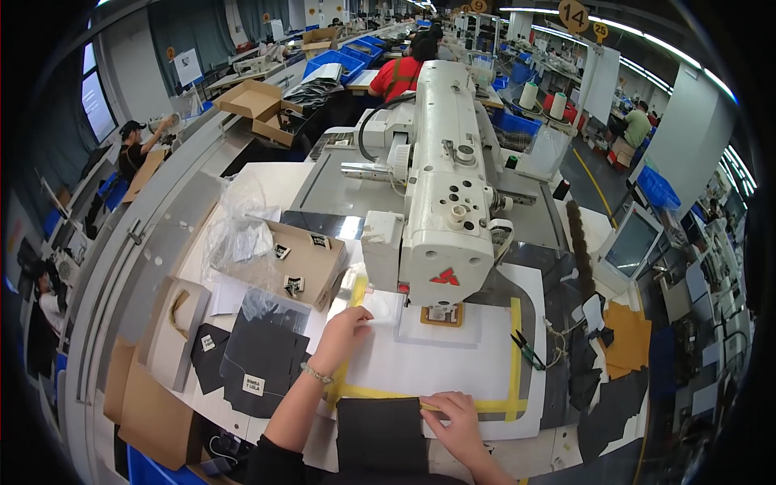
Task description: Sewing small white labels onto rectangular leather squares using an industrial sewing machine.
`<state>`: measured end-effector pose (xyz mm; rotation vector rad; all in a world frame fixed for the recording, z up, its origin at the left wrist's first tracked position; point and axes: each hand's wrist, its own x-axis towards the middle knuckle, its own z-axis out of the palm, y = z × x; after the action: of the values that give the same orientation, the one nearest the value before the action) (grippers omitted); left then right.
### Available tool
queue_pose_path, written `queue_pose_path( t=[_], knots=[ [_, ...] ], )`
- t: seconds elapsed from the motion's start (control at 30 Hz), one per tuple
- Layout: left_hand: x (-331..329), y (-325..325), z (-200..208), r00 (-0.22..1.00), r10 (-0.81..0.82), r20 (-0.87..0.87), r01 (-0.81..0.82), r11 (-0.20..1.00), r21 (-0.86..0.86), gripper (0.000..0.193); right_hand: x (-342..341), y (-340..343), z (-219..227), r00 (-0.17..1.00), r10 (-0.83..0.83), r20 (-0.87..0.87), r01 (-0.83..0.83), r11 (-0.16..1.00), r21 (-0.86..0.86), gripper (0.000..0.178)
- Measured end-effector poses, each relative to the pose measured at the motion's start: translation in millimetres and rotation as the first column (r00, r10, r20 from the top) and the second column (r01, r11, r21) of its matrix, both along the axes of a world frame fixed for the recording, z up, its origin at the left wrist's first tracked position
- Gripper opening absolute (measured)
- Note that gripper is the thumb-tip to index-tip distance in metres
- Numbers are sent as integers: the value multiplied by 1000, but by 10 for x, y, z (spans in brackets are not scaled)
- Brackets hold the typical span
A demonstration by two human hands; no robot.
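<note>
A white industrial sewing machine stands in the middle, its head over a white sheet edged with yellow tape. Under the needle area lies a clear plate with a small tan frame. My left hand reaches to the sheet's left side, fingertips pinched together by a whitish, see-through patch; what they hold is unclear. At the sheet's front edge, my right hand pinches the upper right corner of a black fabric panel. The panel's lower end runs toward my body.
Left of the sheet are black pieces with white labels, an open cardboard box with small labels and crumpled clear plastic. Green-handled snips lie at right, near orange pieces and a monitor. Several people work farther off.
</note>
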<state>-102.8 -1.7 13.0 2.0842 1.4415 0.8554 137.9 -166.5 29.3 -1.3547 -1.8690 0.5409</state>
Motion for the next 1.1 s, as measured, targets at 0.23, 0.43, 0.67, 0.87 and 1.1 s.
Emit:
queue_pose_path(
  t=[0.23,0.43,0.67,0.87,1.1],
  knots=[
    [304,-712,391,871,-187,454,360,873,-330,23,-109,357,218,555,-285,-781,-101,910,-403,45],
    [221,-843,350,848,-246,469,410,865,-288,16,-134,478,29,501,-259,-826,-388,785,-482,48],
    [143,-829,475,774,-409,483,571,780,-255,18,-175,453,30,345,-347,-872,-382,797,-469,54],
    [82,-776,449,773,-416,478,571,786,-239,17,-34,453,4,346,-415,-842,-490,685,-539,48],
    [178,-887,538,856,-260,447,405,875,-267,32,-41,395,-124,452,-317,-834,-340,803,-490,9]
  ],
)
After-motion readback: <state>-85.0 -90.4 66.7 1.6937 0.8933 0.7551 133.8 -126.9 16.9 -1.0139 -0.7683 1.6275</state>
